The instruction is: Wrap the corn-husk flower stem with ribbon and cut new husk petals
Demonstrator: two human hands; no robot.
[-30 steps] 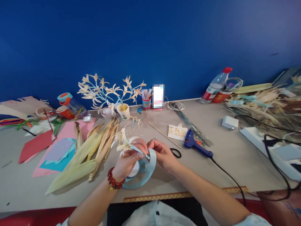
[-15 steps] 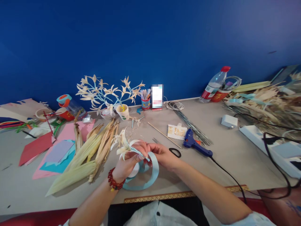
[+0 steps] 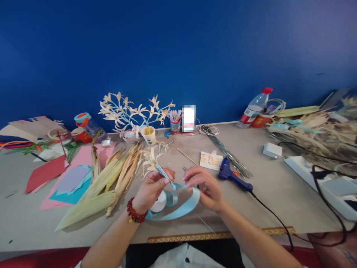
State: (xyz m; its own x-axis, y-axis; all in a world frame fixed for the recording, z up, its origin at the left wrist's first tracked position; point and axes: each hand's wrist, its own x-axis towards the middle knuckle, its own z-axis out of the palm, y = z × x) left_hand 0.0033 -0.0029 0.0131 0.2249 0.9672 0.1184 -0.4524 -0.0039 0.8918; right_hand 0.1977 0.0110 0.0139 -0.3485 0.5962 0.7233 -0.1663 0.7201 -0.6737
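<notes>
My left hand, with a red bead bracelet at the wrist, pinches the wrapped stem of a handmade flower with pale husk-like petals. Light blue ribbon is wound around that stem and runs from its lower end to my right hand. Thumb and fingers of my right hand are closed on the ribbon, a short way from the stem. The ribbon loops down below both hands and back to a white spool, partly hidden by my left hand.
Corn husks and coloured paper lie left. Finished flowers stand in a paper cup at the back. Right are a blue glue gun with a trailing cord, metal wires, a bottle and a power strip.
My right hand has moved right, away from the stem, drawing the ribbon out with it. The ribbon loop has widened, and the flower stem now points more steeply downward.
</notes>
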